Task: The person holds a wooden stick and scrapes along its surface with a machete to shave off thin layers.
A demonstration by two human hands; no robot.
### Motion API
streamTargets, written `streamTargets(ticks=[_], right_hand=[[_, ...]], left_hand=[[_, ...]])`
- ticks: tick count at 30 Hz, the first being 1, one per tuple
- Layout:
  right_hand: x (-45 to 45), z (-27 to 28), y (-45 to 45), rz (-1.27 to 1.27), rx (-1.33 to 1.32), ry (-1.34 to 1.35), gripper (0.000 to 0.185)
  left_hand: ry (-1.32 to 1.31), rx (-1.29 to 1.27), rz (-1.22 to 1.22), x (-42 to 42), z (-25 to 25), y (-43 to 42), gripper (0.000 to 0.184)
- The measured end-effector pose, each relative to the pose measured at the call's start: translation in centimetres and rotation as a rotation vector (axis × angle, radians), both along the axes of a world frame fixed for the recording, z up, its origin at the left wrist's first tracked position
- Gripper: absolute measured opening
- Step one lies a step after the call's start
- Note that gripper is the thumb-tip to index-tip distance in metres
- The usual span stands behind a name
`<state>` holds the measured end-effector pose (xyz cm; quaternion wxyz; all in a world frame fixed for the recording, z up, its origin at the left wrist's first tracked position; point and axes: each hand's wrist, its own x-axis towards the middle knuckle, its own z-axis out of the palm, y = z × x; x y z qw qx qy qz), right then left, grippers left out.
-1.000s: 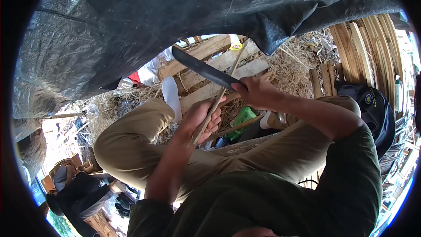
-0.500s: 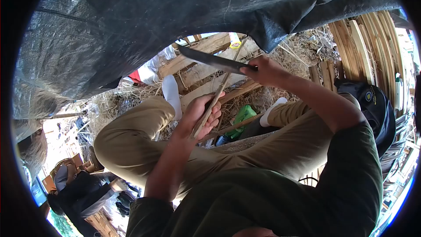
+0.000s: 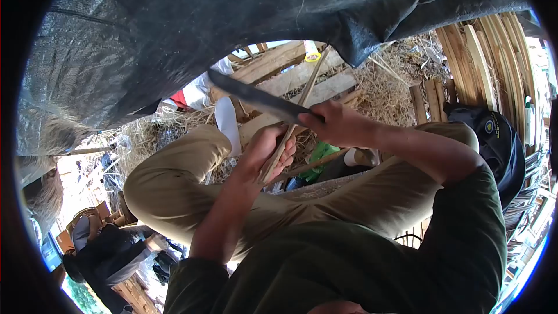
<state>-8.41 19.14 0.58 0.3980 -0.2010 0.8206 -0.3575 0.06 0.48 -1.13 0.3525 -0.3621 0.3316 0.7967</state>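
My left hand [image 3: 270, 152] is closed around the lower part of a thin wooden stick [image 3: 314, 77], which slants up and away to the right. In my right hand [image 3: 337, 122] is the dark handle of a machete [image 3: 256, 94], its long blade pointing to the upper left and slightly blurred. The blade lies across the stick just above my left hand; I cannot tell whether its edge is cutting in. Both hands are over my bent legs in tan trousers [image 3: 174, 180].
A black tarp [image 3: 192, 17] hangs low ahead. Beneath it lie wooden planks [image 3: 285, 81] and straw [image 3: 389, 81]. Stacked boards [image 3: 494, 64] and a dark backpack [image 3: 494, 139] are at the right. A green plastic bag [image 3: 319, 160] sits between my legs. Another person [image 3: 107, 261] is at lower left.
My right hand has drawn the machete down and to the left along the stick, closer to my left hand. My left hand has stayed nearly in place.
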Motion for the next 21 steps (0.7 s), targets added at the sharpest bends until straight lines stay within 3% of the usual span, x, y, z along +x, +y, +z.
streamTargets(ticks=[1, 7, 10, 13, 15, 18, 19, 21], right_hand=[[0.2, -1.4, 0.2, 0.046, -0.065, 0.139, 0.047], [-3.3, -2.0, 1.7, -0.127, 0.269, 0.03, 0.044], [-0.1, -2.4, 1.2, -0.054, 0.015, 0.244, 0.045], [-0.9, -3.0, 2.1, 0.119, 0.028, 0.354, 0.048], [-3.8, -3.5, 2.2, 0.035, 0.223, 0.084, 0.049], [-4.8, -4.3, 2.0, -0.191, 0.379, -0.018, 0.05], [-4.1, -4.4, 1.7, -0.058, 0.236, 0.104, 0.052], [-3.9, -2.1, 1.0, -0.131, 0.24, -0.049, 0.053]], left_hand=[[-0.015, -0.014, -0.009, -0.1, -0.2, 0.2, 0.041], [0.056, -0.021, 0.021, -0.2, 0.5, 0.3, 0.038], [0.07, -0.066, -0.062, -0.3, 0.8, 0.2, 0.039], [0.057, 0.042, 0.014, 0.1, 0.3, 0.0, 0.037], [0.048, 0.169, 0.076, 0.4, -0.5, -0.9, 0.041], [0.036, 0.317, 0.154, 0.8, -0.6, -1.5, 0.046], [0.031, 0.359, 0.177, 0.6, -0.4, -1.7, 0.047], [0.049, 0.481, 0.243, 0.9, 0.8, -2.3, 0.047]])
